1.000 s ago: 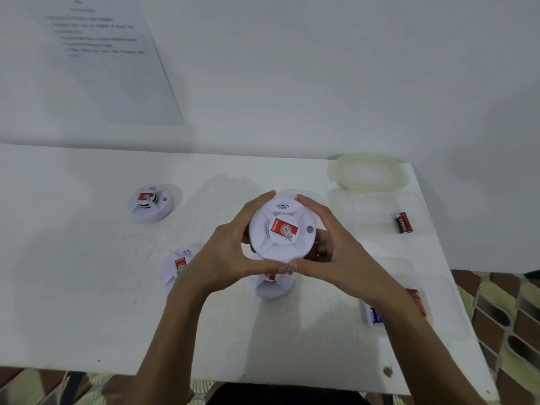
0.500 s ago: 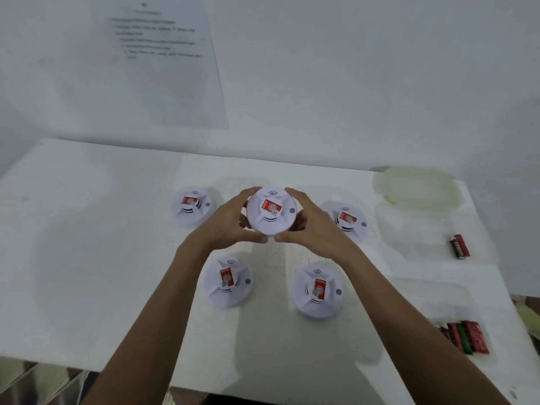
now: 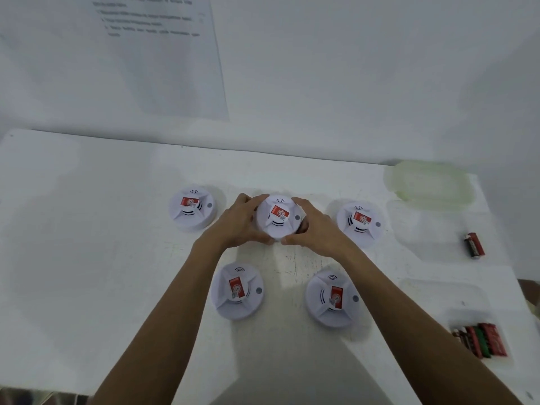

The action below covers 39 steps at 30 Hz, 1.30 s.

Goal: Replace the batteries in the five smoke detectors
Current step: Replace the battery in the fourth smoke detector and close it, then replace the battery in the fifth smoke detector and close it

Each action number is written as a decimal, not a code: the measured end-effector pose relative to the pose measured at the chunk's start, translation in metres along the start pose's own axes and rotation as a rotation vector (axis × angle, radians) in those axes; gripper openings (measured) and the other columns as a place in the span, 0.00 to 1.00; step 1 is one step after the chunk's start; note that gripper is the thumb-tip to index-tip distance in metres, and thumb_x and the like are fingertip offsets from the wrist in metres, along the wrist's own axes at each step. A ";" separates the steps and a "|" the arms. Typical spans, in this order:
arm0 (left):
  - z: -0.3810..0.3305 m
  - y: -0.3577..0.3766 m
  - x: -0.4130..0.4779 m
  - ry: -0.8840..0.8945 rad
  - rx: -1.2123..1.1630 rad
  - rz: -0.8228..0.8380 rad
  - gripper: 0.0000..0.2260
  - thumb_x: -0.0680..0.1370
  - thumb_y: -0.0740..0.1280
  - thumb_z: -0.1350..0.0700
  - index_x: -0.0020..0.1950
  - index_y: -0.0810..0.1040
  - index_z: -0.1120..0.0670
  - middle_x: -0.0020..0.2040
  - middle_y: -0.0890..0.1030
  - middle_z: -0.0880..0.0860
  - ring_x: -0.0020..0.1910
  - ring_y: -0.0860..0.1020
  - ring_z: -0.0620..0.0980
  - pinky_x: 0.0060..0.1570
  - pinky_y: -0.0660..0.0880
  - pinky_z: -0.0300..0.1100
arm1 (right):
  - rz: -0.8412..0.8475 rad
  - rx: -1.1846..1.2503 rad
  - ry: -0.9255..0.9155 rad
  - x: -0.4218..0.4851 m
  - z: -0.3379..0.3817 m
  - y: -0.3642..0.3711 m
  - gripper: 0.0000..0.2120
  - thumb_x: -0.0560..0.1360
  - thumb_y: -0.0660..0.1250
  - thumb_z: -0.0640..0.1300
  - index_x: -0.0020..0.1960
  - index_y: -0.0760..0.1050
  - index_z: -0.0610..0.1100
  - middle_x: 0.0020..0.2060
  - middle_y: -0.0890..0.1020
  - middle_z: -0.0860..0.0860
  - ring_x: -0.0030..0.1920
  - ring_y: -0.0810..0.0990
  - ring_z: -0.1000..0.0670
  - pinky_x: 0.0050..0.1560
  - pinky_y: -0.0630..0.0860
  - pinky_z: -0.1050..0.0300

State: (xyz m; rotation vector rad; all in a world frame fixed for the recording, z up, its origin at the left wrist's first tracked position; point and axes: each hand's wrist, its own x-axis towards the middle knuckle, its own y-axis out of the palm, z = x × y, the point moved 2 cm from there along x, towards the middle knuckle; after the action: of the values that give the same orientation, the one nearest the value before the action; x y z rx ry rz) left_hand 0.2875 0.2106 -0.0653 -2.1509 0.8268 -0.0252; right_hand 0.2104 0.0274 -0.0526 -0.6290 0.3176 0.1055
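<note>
The left hand (image 3: 236, 225) and the right hand (image 3: 320, 229) curl round the middle detector (image 3: 277, 219) from either side. The fingers wrap its rim and the thumbs nearly meet at its near edge. It is the centre unit in a back row of 3 on the white table (image 3: 87, 229). The fingers hide its base, so it may be resting on the tabletop or held just above it.

The back-left detector (image 3: 193, 207) and back-right detector (image 3: 361, 223) flank it. The front-left detector (image 3: 237, 290) and front-right detector (image 3: 333, 298) lie nearer, one under each forearm. All 5 are round and white. Each carries a red sticker with a white circular mark, a printed symbol of curved arcs and a small grey dot. The sticker text is too small to read.

At the right edge lies a red-and-black battery (image 3: 474, 244). Nearer the front corner is a battery cluster (image 3: 482, 340) in red, black and green wraps, with no legible brand. A pale greenish lid (image 3: 428, 185) lies at the back right. A printed sheet (image 3: 157, 59) is fixed to the wall, and its lines of text are blurred beyond reading.
</note>
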 end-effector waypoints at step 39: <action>0.088 -0.069 -0.053 -0.212 0.177 -0.357 0.44 0.62 0.78 0.44 0.74 0.60 0.47 0.68 0.68 0.56 0.65 0.65 0.58 0.60 0.66 0.50 | 0.064 0.082 -0.047 0.055 0.110 0.080 0.18 0.80 0.54 0.35 0.66 0.75 0.39 0.52 0.81 0.41 0.50 0.82 0.40 0.54 0.79 0.44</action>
State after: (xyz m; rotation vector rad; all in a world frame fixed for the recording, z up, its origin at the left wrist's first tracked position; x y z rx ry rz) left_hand 0.3091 0.3324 -0.0634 -2.0633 0.3016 -0.0503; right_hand 0.2751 0.1571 -0.0316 -0.5345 0.2956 0.1678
